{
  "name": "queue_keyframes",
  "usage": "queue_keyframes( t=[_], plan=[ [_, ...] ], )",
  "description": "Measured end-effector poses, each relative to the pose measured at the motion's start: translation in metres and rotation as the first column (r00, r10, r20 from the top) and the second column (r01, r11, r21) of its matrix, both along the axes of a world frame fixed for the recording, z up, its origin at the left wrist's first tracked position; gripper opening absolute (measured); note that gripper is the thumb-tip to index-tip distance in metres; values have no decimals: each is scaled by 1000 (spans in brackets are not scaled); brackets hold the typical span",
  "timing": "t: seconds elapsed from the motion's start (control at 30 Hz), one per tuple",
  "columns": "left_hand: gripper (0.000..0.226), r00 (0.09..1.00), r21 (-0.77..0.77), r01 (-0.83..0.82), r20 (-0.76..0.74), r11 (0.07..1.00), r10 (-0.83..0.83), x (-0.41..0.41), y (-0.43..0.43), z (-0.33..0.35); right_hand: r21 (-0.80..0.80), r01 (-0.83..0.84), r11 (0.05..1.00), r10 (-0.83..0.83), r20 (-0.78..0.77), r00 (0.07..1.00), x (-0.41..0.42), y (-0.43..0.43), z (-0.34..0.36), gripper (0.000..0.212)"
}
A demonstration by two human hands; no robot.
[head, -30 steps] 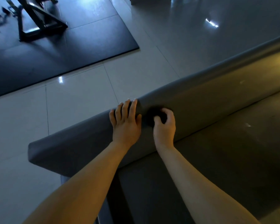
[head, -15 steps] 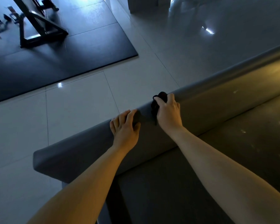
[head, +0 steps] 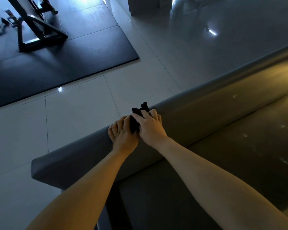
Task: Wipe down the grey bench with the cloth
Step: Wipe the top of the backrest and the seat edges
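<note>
The grey bench runs diagonally from lower left to upper right, a rounded back pad above a flat seat. My right hand grips a bunched black cloth and presses it on the top edge of the back pad. Part of the cloth sticks out beyond my fingers; the rest is hidden under the hand. My left hand rests on the pad just left of the cloth, its fingers draped over the rim and touching the cloth.
Pale specks lie on the seat to the right. Beyond the bench is glossy tiled floor. A black floor mat with a metal equipment frame lies at the upper left.
My right hand carried the cloth from the pad's face up onto its top edge, then slid left against my left hand. The left hand stayed put, its fingers bending over the rim.
</note>
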State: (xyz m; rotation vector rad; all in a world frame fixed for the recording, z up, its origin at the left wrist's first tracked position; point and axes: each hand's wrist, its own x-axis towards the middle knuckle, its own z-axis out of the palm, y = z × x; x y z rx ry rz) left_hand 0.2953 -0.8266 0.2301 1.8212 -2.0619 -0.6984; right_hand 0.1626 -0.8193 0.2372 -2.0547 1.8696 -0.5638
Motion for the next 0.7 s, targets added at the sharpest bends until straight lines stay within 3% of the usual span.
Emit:
queue_keyframes(
  t=[0.2,0.3,0.37,0.5,0.6,0.7],
  plan=[
    [50,967,138,-127,238,982,92,-44,-22,34,-25,26,999,-25,24,999,-37,-4,-3,44],
    [60,978,85,85,182,993,-100,-74,-24,36,-39,56,998,-55,27,998,-75,-2,-4,40],
    [64,971,77,150,177,986,-162,-86,-20,26,-32,97,995,-97,-3,995,-111,-5,-6,49],
    [60,981,21,77,175,997,-79,-96,-18,8,-11,315,949,-315,3,949,-192,-14,-8,67],
    [54,988,50,-20,157,999,12,-111,-21,8,-11,402,916,-402,31,915,-212,-15,-6,69],
    [47,988,72,-73,143,995,63,-131,-29,18,-4,453,891,-443,206,873,-184,-13,-4,62]
  ],
)
